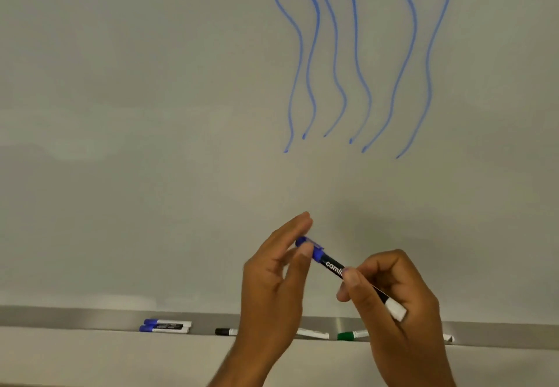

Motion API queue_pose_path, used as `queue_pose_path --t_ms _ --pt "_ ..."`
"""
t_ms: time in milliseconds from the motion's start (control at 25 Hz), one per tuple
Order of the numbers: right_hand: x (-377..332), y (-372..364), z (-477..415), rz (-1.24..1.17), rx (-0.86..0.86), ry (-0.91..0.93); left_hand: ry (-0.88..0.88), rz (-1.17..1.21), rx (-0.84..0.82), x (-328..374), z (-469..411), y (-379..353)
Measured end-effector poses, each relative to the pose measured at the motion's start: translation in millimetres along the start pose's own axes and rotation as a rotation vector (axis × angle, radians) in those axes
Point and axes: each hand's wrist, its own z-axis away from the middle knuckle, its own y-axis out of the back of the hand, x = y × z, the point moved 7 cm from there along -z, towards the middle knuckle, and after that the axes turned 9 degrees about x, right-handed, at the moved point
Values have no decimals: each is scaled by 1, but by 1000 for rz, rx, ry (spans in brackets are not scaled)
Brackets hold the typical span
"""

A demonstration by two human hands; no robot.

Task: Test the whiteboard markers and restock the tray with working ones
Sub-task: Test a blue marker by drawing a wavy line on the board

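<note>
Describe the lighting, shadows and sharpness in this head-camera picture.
Head view: dim, flat light turns the white whiteboard greyish, with no hard glare. Head view: a faint soft shadow falls on it above the left hand and right hand. Head view: the blue-capped black marker they hold shows a legible label, while markers in the grey metal tray are blurred.

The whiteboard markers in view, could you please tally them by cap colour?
Blue: 3, the held marker plus the blue pair on the tray
Black: 1, black marker
Green: 1, green marker
Cap hidden: 2, white barrel, white end
Total: 7
</note>
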Motion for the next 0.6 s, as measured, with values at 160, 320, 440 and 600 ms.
queue_pose_path --t_ms 160,320,440,600 --pt "65 -7 8 -28 -40 -134 -350 -473 -229 -35 33 -9" --pt "146 -30 37 -21 -222 -312 -500 -790 -416 -83 61 -12" --pt "192 -45 63 101 -331 -405 -321 -772 -574 -137 82 -5" --pt "240 -66 99 259 -441 -516 -222 -856 -628 -198 102 15"
